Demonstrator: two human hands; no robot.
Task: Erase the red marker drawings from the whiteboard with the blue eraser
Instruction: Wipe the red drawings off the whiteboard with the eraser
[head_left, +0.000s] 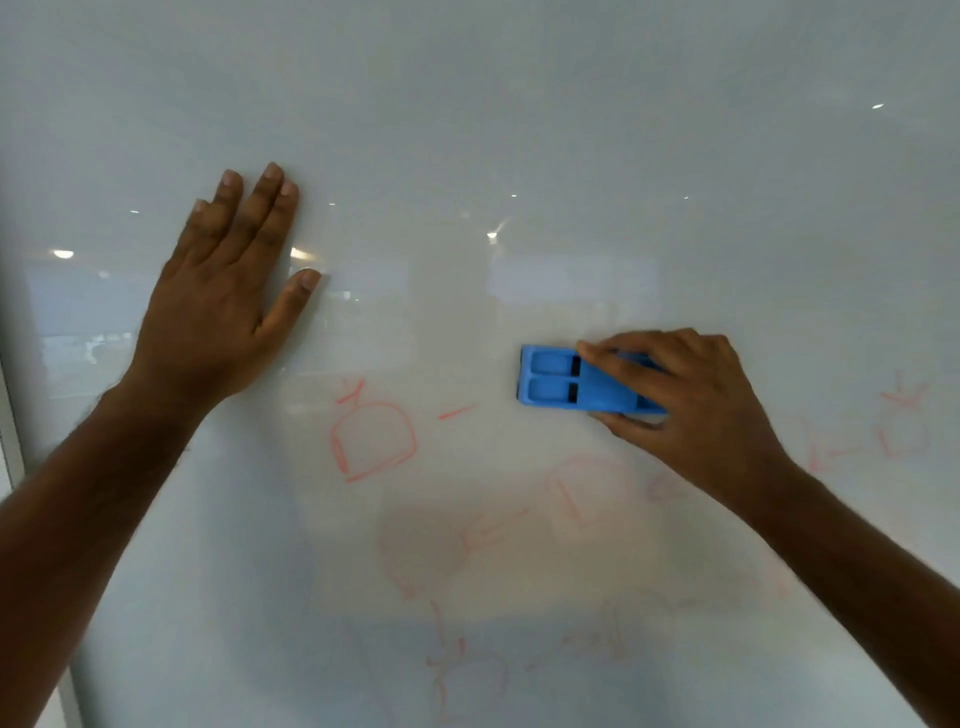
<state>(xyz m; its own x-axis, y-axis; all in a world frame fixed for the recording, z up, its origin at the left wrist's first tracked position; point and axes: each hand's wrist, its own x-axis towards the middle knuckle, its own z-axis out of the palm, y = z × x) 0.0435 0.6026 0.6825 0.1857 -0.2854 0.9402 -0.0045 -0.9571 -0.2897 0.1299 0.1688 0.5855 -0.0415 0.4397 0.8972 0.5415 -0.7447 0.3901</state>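
The whiteboard (519, 130) fills the view. My right hand (691, 400) grips the blue eraser (566, 382), which lies flat against the board right of centre. My left hand (228, 296) rests flat on the board at the upper left, fingers spread, holding nothing. A clear red drawing (371, 439) with a short red dash (457, 411) beside it sits left of and slightly below the eraser. Fainter, smeared red drawings (587, 493) lie below the eraser, more red marks (904, 426) at the far right, and pale ones (467, 670) near the bottom.
The board's grey frame edge (13, 441) runs down the far left. Reflections of ceiling lights (492, 235) dot the glossy surface.
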